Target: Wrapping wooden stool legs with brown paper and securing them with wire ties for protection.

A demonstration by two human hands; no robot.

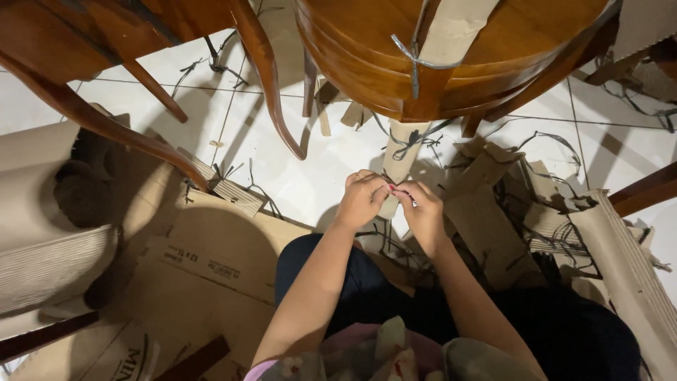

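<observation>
My left hand and my right hand meet over the white tiled floor, fingertips pinched together on a small thing too tiny to make out, next to a cardboard-wrapped table leg. The leg hangs below a round wooden table, whose edge carries a cardboard strip tied on with grey plastic strapping. Both hands are curled shut at the leg's lower end.
Curved wooden chair legs stand at the left. Flattened cardboard sheets and a corrugated roll lie on the left, torn cardboard pieces and loose black strapping on the right. My dark trousers fill the bottom.
</observation>
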